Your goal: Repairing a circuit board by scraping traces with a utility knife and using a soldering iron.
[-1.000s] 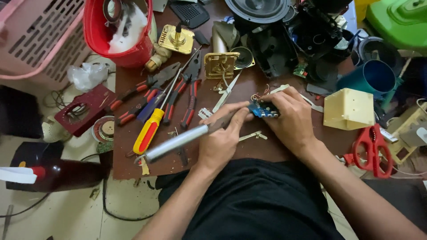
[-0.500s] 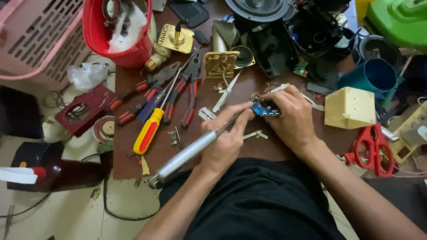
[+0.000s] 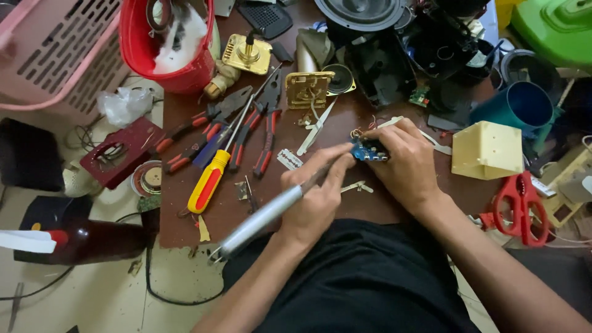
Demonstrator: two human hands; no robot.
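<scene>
Pressing the silver soldering iron (image 3: 262, 217) clamped in the left hand (image 3: 314, 197) onto the small blue circuit board (image 3: 369, 150) pinched by the right hand (image 3: 404, 161) mid-bench, the person seemed mid-soldering, needing a steady tip.

A low dark brown wooden table (image 3: 185, 209), worn and stained, standing on a pale, dirty floor (image 3: 92, 290). On the floor at the left, a black cable (image 3: 154, 290) running in a loop, beside a dark red bottle-shaped thing (image 3: 92, 240) lying on its side. Farther left, a pink plastic basket (image 3: 55, 55) with slotted walls. At the far right, a green plastic body (image 3: 555, 24), and near it a dark blue cup (image 3: 518, 108). Soft, even light over all, without hard shadows. No wall or window in view.
</scene>
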